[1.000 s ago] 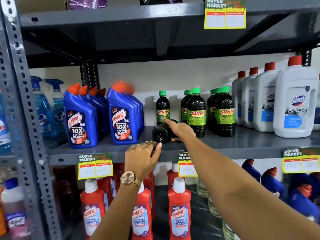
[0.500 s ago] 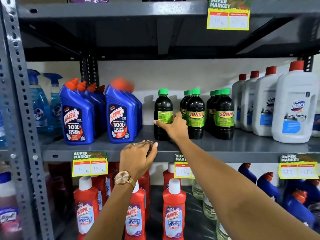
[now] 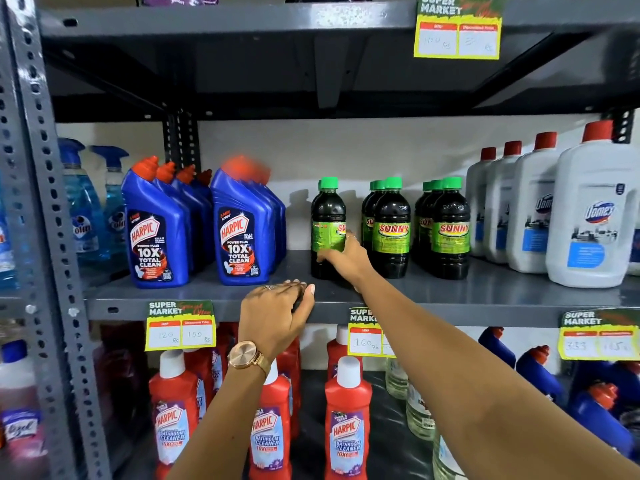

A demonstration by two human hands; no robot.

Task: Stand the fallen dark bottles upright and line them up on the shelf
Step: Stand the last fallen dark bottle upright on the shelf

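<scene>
My right hand (image 3: 346, 259) grips a dark bottle (image 3: 327, 209) with a green cap and green label. That bottle stands upright on the grey shelf (image 3: 485, 294), left of two rows of upright dark Sunny bottles (image 3: 391, 233) (image 3: 450, 233). Another green cap shows just behind it. My left hand (image 3: 277, 313), with a watch on its wrist, curls over a dark object (image 3: 298, 304) at the shelf's front edge. Only a sliver of the object shows under the fingers; it looks like a bottle lying down.
Blue Harpic bottles (image 3: 156, 237) (image 3: 242, 237) stand to the left, white Domex bottles (image 3: 588, 220) to the right. Yellow price tags (image 3: 180, 327) hang on the shelf's front edge. Red Harpic bottles (image 3: 346, 427) fill the shelf below. An upper shelf (image 3: 242, 19) sits overhead.
My right hand has raised the dark bottle from lying on its side to standing upright on the shelf. My left hand has stayed at the shelf's front edge.
</scene>
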